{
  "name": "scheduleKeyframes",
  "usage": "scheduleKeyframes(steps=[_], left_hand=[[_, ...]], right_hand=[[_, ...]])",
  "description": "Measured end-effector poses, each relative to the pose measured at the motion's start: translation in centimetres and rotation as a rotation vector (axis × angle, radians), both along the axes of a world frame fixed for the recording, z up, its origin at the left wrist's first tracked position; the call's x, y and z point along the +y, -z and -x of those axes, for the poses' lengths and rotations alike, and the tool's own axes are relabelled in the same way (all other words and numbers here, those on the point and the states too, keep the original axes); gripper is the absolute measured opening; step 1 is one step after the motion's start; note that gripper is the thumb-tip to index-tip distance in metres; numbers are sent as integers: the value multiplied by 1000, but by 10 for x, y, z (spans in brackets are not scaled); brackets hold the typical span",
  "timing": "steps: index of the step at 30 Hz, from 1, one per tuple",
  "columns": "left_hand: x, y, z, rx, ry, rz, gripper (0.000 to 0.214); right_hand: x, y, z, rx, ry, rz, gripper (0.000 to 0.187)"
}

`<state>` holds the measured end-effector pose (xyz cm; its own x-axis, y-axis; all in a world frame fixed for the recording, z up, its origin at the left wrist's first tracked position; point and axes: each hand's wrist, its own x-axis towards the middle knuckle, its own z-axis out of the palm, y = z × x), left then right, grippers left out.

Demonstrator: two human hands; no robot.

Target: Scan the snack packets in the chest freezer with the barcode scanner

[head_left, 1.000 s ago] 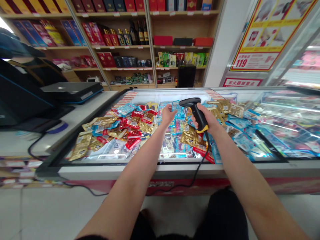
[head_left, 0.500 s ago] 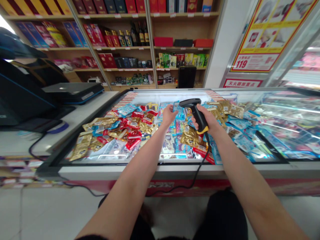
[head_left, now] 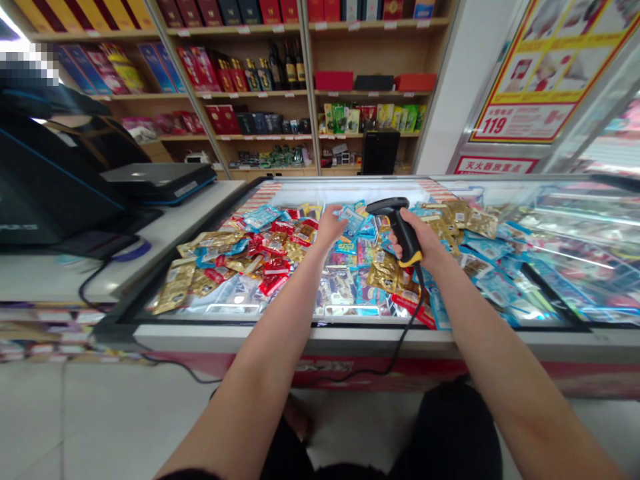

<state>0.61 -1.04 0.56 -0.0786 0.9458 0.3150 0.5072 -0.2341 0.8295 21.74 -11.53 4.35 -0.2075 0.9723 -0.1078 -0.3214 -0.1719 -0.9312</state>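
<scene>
Leftward, away from the scanner (head_left: 404, 230), the left hand (head_left: 331, 227) and a blue packet (head_left: 353, 221) have been shifted slightly since the earlier frame. The packet is pinched at its left edge between thumb and fingers, just beside the scanner's head, over the freezer (head_left: 190, 337). The scanner's handle is gripped by the wrapped fingers of the right hand (head_left: 424, 239); its cable (head_left: 423, 288) is draped over the freezer's front edge. Gold packets (head_left: 173, 287) and red packets (head_left: 274, 277) are heaped to the left.

The head camera looks forward and down at both nearby hands (head_left: 424, 243).
</scene>
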Motion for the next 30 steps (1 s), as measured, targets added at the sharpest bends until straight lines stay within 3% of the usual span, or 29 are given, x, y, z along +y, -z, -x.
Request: scheduleKeyframes(steps=[4, 8, 11, 14, 18, 21, 26, 30], left_hand=[[4, -18, 53, 77, -115, -44, 51], [-3, -33, 100, 362, -312, -39, 45], [-12, -27, 116, 583, -364, 62, 40], [-19, -15, 115, 673, -365, 55, 40], [-27, -10, 99, 667, -391, -36, 42], [-33, -14, 76, 633, -310, -88, 42], [-57, -13, 2, 547, 42, -188, 40], [-106, -4, -70, 635, 380, -357, 44]], right_hand=[[2, 2, -1, 11, 8, -14, 42], [3, 5, -3, 10, 7, -52, 43], [4, 5, -5, 11, 23, -58, 41], [4, 3, -6, 18, 46, -33, 40], [0, -4, -6, 29, 91, -19, 41], [-3, -7, -8, 36, 118, -32, 41], [-4, -14, -20, 67, 122, -100, 43], [-9, -28, -35, 54, 110, -175, 48]])
